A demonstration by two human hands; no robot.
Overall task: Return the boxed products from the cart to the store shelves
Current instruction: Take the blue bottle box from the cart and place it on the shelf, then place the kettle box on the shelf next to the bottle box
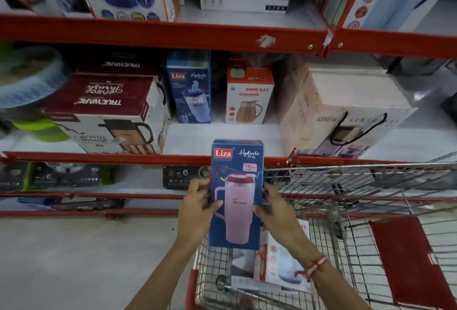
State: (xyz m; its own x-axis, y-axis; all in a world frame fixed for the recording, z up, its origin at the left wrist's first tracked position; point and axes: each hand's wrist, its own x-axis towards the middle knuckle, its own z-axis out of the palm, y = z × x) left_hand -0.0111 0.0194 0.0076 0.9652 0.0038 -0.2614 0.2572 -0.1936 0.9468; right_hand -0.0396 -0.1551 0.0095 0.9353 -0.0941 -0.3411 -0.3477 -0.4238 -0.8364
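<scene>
A: Where was the blue Liza Hydrate Pro box (236, 193) in relation to the hands?

B: It stood upright between them, above the near corner of the wire cart (346, 248). The left hand (197, 207) pressed on its left edge with the thumb on the front face, and the right hand (277, 208) pressed on its right edge. So both hands were closed on the box from the two sides, around its middle height; the top and the bottom stayed free.

A: And the room on the shelf?

B: The top of the box reached just over the red shelf edge (148, 158). Behind it there was a bare white strip of shelf, between the Trueware box (106, 114) on the left and the Ganesh box (346, 111) on the right. Further back stood another Liza box (189, 87) and a Good Day box (248, 97). One more box (282, 262) lay in the cart under the right wrist.
</scene>
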